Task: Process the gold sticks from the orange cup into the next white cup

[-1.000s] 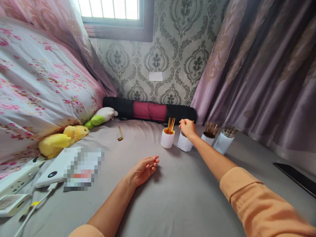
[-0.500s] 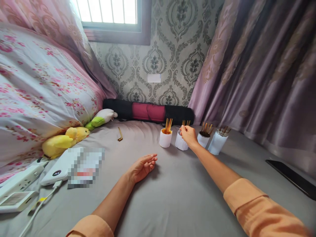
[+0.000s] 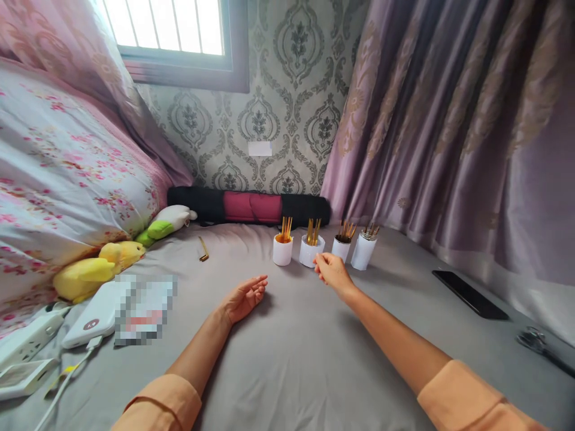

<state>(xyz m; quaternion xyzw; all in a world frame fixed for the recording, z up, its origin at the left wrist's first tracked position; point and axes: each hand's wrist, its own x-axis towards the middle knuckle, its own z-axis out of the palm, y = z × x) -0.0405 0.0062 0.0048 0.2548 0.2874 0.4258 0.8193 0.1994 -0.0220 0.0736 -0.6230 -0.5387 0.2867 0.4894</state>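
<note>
Several white-wrapped containers of thin sticks stand in a row on the grey sheet (image 3: 287, 359). In the left container (image 3: 283, 254) the sticks are golden, above a yellow inner rim. My right hand (image 3: 331, 270) is closed, its fingers curled in front of the second container (image 3: 308, 254), with nothing sticking out of them. Golden sticks (image 3: 314, 230) stand in that one too. Further right are a container with a dark opening (image 3: 341, 249) and a taller, tilted one (image 3: 363, 251). My left hand (image 3: 245, 301) rests on the sheet, fingers loosely extended, holding nothing.
A small bundle of golden sticks (image 3: 203, 250) lies left of the containers. A black phone (image 3: 469, 294) is at right. Plush toys (image 3: 85, 276), a white power bank (image 3: 96, 317) with a cable, and a power strip (image 3: 33, 335) line the left. A black-and-red roll (image 3: 251, 206) lies against the wall.
My right hand has come down and back from above the second container's rim to its front, uncovering the sticks inside. My left hand stays resting. The view has turned to the right.
</note>
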